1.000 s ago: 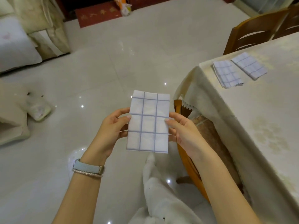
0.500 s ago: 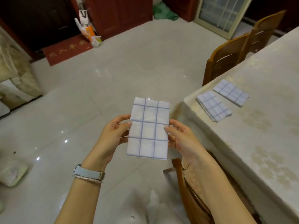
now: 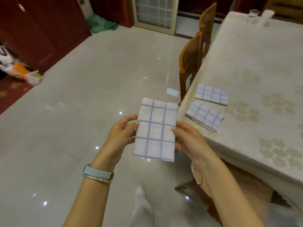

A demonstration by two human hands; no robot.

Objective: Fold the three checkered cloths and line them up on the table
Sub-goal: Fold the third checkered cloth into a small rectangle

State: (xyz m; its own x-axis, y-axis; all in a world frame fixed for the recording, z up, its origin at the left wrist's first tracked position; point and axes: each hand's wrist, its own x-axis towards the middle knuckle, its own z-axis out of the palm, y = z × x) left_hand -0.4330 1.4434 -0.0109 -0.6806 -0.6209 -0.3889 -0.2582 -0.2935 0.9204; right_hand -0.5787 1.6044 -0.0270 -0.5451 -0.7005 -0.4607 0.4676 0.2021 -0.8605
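Warm, dim indoor light from overhead; small bright lamp reflections dot the glossy floor (image 3: 98, 95). Wide-angle bending curves the table (image 3: 262, 63) edge. Motion blur smears the orange bag (image 3: 21, 74) at left and the lower right corner

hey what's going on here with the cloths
A person holds a folded checkered cloth in the air, left hand pinching its left edge and right hand its right edge. It is over the floor, not yet on the table. A nearer folded cloth and a farther folded cloth already lie near the table's edge.
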